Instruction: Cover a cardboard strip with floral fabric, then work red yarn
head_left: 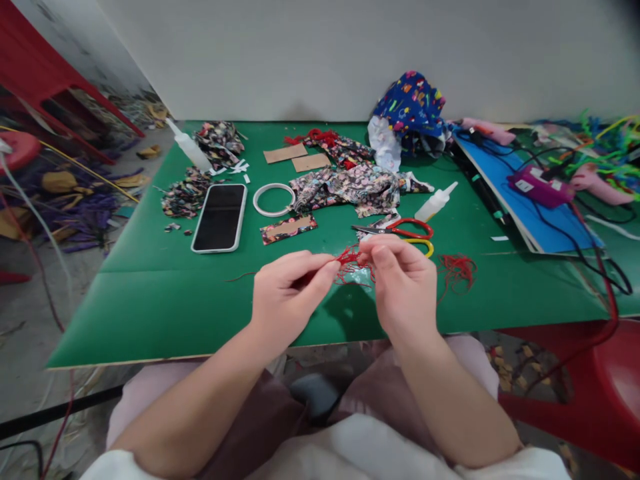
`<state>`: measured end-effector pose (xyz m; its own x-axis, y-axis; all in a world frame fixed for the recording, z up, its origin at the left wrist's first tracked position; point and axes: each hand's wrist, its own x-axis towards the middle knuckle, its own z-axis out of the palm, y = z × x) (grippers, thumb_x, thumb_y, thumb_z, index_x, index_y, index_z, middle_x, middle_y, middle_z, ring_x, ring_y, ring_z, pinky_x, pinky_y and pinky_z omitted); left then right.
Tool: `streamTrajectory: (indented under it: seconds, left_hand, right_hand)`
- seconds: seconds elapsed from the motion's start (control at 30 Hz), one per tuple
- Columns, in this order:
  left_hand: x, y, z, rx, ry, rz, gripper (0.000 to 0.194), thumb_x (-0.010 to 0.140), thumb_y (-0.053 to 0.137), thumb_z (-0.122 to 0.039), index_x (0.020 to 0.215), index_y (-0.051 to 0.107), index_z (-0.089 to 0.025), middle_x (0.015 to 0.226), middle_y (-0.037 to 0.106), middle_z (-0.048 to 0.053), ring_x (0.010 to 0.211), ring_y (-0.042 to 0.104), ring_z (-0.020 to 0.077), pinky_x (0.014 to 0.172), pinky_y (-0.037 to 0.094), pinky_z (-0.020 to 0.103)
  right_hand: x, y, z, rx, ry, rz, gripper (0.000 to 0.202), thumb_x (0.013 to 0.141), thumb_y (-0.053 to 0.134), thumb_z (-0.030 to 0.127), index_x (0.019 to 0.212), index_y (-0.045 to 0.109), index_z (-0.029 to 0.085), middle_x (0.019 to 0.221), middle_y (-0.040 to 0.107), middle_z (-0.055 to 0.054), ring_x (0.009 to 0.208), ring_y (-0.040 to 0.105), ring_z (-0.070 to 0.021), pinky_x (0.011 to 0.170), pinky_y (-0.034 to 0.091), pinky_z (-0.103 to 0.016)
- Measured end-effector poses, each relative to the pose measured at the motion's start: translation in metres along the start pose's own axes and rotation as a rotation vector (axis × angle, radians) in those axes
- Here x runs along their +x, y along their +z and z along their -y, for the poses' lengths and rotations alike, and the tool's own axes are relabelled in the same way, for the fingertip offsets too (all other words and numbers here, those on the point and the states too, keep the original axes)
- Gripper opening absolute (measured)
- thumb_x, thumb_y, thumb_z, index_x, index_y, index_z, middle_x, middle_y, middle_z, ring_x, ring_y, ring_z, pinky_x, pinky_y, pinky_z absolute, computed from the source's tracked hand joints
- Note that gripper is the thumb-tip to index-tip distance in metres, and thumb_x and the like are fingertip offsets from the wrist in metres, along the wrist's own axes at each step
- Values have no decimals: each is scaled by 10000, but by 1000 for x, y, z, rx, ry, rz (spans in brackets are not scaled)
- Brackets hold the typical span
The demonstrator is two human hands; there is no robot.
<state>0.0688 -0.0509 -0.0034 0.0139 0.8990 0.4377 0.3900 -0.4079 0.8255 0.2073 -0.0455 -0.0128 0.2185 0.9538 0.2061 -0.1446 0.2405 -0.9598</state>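
Note:
Between my two hands a tangle of thin red thread (349, 256) is pinched and stretched above the green table. My left hand (293, 287) grips its left end between thumb and fingers. The fingers of my right hand (404, 283) are closed on the right end; the fingertips partly hide the strands. Just beyond my right hand lie scissors (413, 229) with red and yellow handles. A loose bunch of red thread (457, 273) rests to the right of that hand. A small card strip with floral cloth edges (289, 229) lies beyond my left hand.
On the green table (165, 313) are a phone (220, 219), a tape roll (256, 200), floral cloth (350, 189), cardboard pieces (285, 153) and glue bottles (436, 202). At the right, a purple box with cables (540, 187) sits on a blue folder (505, 180). A red stool (620, 367) stands lower right.

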Motion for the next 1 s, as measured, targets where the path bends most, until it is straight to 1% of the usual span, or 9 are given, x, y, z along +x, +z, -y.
streamTrajectory:
  seconds: [0.07, 0.13, 0.27, 0.33, 0.47, 0.57, 0.7, 0.83, 1.0]
  left_hand:
    - [-1, 0, 2, -57, -55, -10, 123, 783, 608, -242, 718, 701, -195, 564, 606, -25, 491, 494, 70, 443, 380, 188]
    - [-1, 0, 4, -118, -107, -8, 124, 780, 612, -258, 719, 701, -198, 570, 613, -21, 473, 482, 70, 419, 371, 193]
    - [-2, 0, 6, -199, -190, 3, 132, 771, 618, -286, 725, 706, -199, 578, 618, -10, 456, 478, 75, 395, 373, 202]
    - [-1, 0, 6, -217, -201, 19, 131, 768, 619, -289, 728, 710, -203, 577, 620, -7, 455, 482, 78, 389, 375, 201]
    - [-1, 0, 6, -254, -223, 91, 140, 762, 617, -296, 735, 720, -204, 554, 616, -1, 448, 487, 87, 372, 369, 200]
    - [-1, -1, 7, -297, -267, 137, 152, 764, 612, -303, 747, 721, -197, 517, 596, 0, 451, 502, 100, 368, 371, 204]
    - [-1, -1, 9, -344, -305, 124, 142, 766, 613, -291, 767, 719, -196, 505, 583, -6, 449, 500, 98, 372, 370, 204]
    - [-1, -1, 9, -385, -313, 113, 111, 757, 628, -262, 763, 720, -200, 500, 575, -16, 432, 478, 83, 370, 360, 196]
    - [1, -1, 7, -304, -283, 100, 136, 758, 623, -286, 758, 722, -192, 541, 614, -4, 446, 495, 89, 374, 365, 196]
  right_hand:
    - [2, -2, 1, 29, 4, -14, 143, 798, 595, 356, 742, 638, 232, 774, 654, -6, 711, 576, -124, 677, 490, -281]
    - [3, -3, 3, 9, -12, -6, 167, 816, 567, 365, 734, 620, 229, 754, 640, -4, 696, 567, -121, 668, 486, -277]
    - [2, -5, 10, -103, -81, 59, 236, 840, 515, 396, 695, 601, 230, 732, 613, -11, 754, 578, -142, 698, 488, -289]
    - [3, -6, 12, -126, -90, 105, 207, 840, 524, 375, 715, 613, 236, 752, 624, -7, 774, 582, -142, 700, 487, -281]
    - [5, -9, 15, -205, -22, 226, 115, 830, 558, 300, 781, 641, 238, 792, 649, 6, 768, 593, -126, 690, 489, -254]
    - [6, -11, 17, -266, -45, 281, 90, 821, 571, 277, 798, 647, 235, 808, 660, 4, 791, 604, -131, 714, 495, -261]
    - [6, -12, 19, -342, -112, 285, 82, 822, 574, 262, 812, 654, 245, 814, 662, 7, 807, 604, -131, 747, 490, -269]
    - [5, -12, 18, -353, -156, 270, 73, 821, 578, 258, 806, 649, 254, 823, 657, 12, 812, 597, -126, 749, 486, -268]
    - [3, -12, 18, -403, -199, 255, 63, 811, 586, 262, 802, 646, 245, 822, 655, 0, 822, 598, -145, 760, 485, -296]
